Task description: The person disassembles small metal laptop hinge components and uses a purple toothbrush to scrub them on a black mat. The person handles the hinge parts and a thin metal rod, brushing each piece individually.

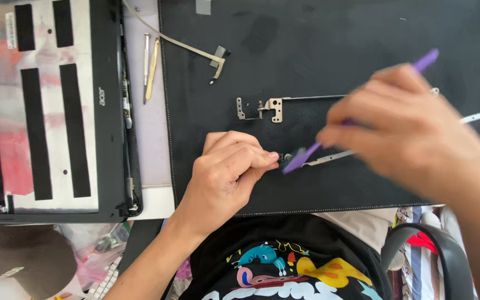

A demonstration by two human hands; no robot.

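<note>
Your left hand [226, 172] pinches the end of a thin metal hinge bar [334, 157] lying on the black mat [329, 33]. Your right hand [406, 125] holds a purple pry tool [301, 158], its flat tip touching that bar.

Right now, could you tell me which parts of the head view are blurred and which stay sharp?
In the head view, the right hand and its purple tool are smeared by motion blur; the left hand, the metal hinge bracket and the black mat look sharp, under even light.
</note>
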